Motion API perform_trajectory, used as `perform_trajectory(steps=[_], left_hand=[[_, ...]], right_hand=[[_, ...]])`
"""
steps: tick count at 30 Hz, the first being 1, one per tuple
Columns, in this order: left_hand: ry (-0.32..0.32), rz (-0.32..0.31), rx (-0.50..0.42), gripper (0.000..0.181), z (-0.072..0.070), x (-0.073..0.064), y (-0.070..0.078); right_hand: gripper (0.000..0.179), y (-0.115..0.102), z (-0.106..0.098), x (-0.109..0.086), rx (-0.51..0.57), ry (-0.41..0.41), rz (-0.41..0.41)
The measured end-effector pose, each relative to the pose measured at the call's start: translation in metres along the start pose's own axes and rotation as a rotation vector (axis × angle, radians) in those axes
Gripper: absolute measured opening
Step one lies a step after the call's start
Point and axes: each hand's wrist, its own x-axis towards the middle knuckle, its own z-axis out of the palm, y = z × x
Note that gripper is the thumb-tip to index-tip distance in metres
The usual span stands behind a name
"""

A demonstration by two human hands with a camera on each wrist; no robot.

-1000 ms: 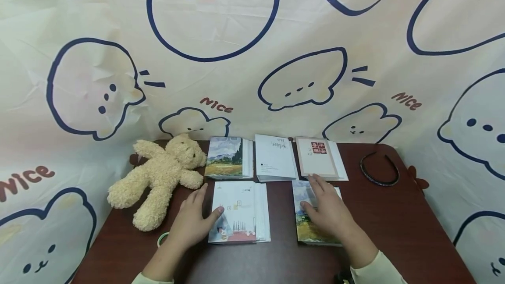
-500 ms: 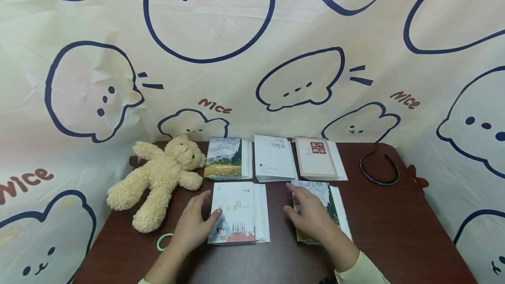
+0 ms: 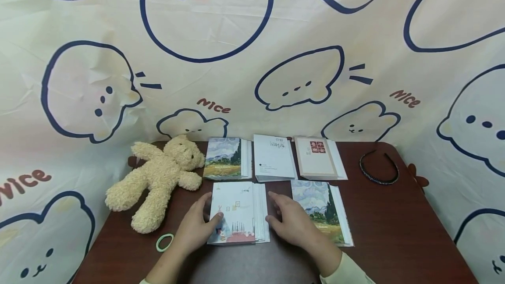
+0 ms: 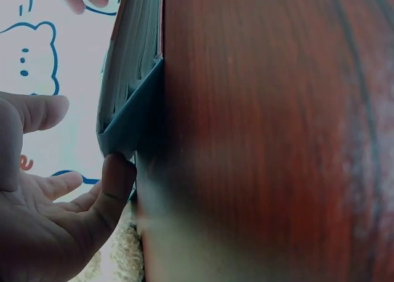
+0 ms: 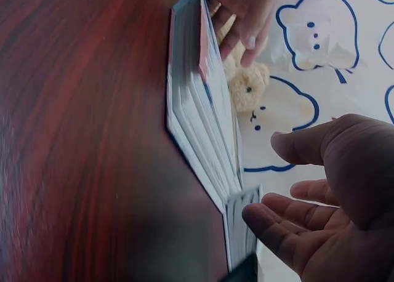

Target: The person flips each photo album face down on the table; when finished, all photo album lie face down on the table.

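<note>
A thick album with a white illustrated cover [image 3: 236, 214] lies on the table between my hands. At its left side, my left hand [image 3: 195, 227] has a finger against the spine, and the thumb is raised beside the cover. The left wrist view shows the blue-grey spine [image 4: 132, 119] close up, touched by a fingertip. My right hand [image 3: 293, 221] is at the page side with fingers spread. In the right wrist view the white page edges [image 5: 200, 119] stand a little apart from those fingers. Right of that hand lies an album with a painted landscape cover [image 3: 321, 211].
Behind stands a row of a landscape album [image 3: 224, 159], a white album [image 3: 274, 157] and a beige album with red characters [image 3: 317, 157]. A teddy bear [image 3: 161, 179] lies at left, near a green ring [image 3: 164, 242]. A black headband [image 3: 375, 179] lies at right.
My right hand has moved left, off the front landscape album and over to the right side of the white album. My left hand stays almost in place.
</note>
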Motion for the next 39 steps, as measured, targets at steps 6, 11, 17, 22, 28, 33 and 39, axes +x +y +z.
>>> perform_trajectory(steps=[6, 11, 17, 22, 28, 33, 39], left_hand=[[-0.004, -0.01, -0.011, 0.075, 0.001, 0.0, -0.002], [-0.018, -0.028, -0.027, 0.074, 0.003, 0.0, -0.004], [-0.047, -0.05, -0.059, 0.073, 0.004, -0.002, -0.003], [-0.062, -0.064, -0.104, 0.073, 0.004, -0.003, -0.004], [-0.053, -0.064, -0.21, 0.073, 0.005, -0.002, -0.008], [-0.08, -0.086, -0.38, 0.072, 0.004, -0.002, -0.009], [-0.183, -0.143, -0.614, 0.065, 0.002, -0.005, -0.007]], right_hand=[[0.066, -0.007, 0.01, 0.002, -0.021, -0.041, -0.025], [0.067, -0.013, 0.016, 0.004, -0.045, -0.088, -0.027], [0.068, -0.014, 0.025, 0.004, -0.053, -0.122, -0.011], [0.069, -0.014, 0.029, 0.005, -0.052, -0.129, -0.014], [0.07, -0.014, 0.032, 0.004, -0.044, -0.135, -0.001], [0.069, -0.016, 0.032, 0.003, -0.04, -0.145, 0.004], [0.071, -0.018, 0.033, 0.003, -0.043, -0.144, 0.026]])
